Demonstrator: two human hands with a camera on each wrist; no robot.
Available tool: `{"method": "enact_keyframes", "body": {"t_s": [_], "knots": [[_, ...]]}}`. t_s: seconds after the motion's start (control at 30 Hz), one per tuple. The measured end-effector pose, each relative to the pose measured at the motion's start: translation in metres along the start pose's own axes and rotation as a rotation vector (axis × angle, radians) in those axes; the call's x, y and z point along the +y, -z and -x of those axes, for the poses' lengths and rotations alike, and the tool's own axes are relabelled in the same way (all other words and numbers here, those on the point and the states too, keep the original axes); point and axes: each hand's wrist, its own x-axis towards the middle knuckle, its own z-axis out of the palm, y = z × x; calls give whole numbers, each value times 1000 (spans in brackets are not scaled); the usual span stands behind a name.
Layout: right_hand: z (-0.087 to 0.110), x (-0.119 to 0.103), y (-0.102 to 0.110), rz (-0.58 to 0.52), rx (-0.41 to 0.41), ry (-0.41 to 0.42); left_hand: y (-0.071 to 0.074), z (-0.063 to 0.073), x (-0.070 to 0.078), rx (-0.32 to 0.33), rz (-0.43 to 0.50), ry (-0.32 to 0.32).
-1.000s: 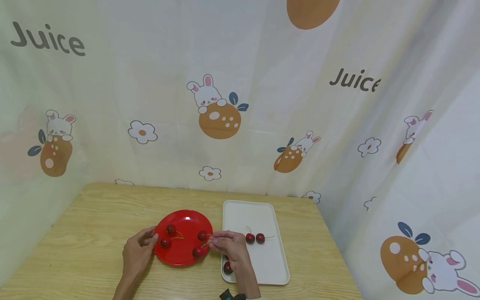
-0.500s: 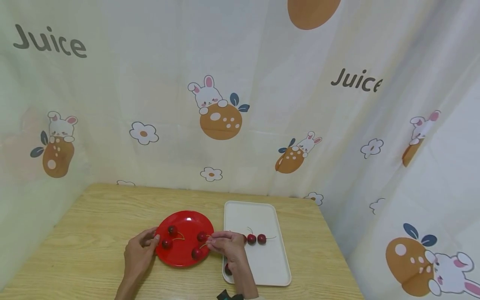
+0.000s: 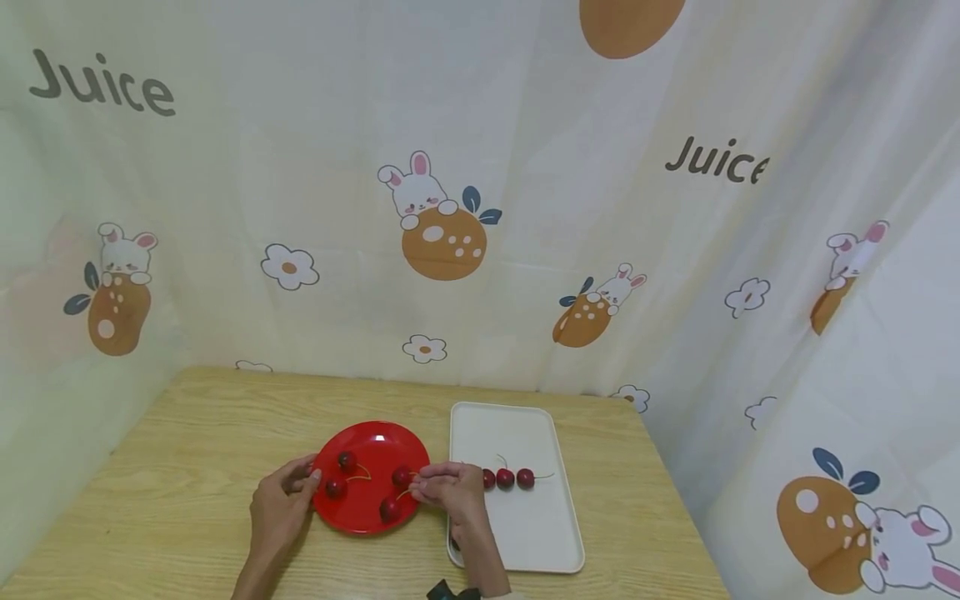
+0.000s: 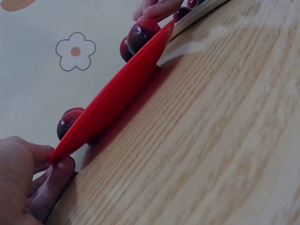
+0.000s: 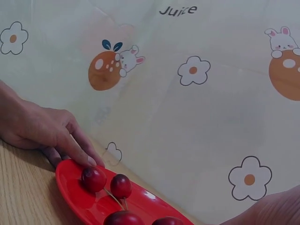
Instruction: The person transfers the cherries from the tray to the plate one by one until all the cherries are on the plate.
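My left hand point(image 3: 281, 506) grips the left rim of a red plate point(image 3: 365, 517), thumb on top and fingers beneath in the left wrist view. On the plate's left side lie two dark red cherries point(image 3: 336, 487) with joined stems. Another pair of cherries point(image 3: 389, 510) is at the plate's right side. My right hand point(image 3: 457, 492) pinches the stems of this right pair at the plate's right edge. In the right wrist view, only part of the right hand point(image 5: 269, 211) shows, at the lower right corner; its fingertips are out of sight there.
A white rectangular tray point(image 3: 525, 533) lies right of the plate, under the right forearm. Three cherries point(image 3: 506, 478) sit in a row in it, and another is mostly hidden behind the right wrist. A patterned curtain point(image 3: 337, 167) stands behind the wooden table point(image 3: 187, 500).
The right hand has shifted slightly left, and the right pair of cherries has moved a little left and nearer on the plate. More of the tray's cherry row shows. The left hand keeps its grip.
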Motion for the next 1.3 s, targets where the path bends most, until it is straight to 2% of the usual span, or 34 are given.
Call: {"method": "enact_keyframes", "body": {"t_s": [0.17,0.4,0.5,1.3], "knots": [[-2,0,-6,3,44,3,1,0,0,-8,-2,5],[-4,0,-15,64,72,46,2,0,2,-2,1,1],[-3,-2,-19,77,89,32,2,1,2,-4,4,1],[-4,2,-42,138,134,95,1,1,1,8,0,-16]]}}
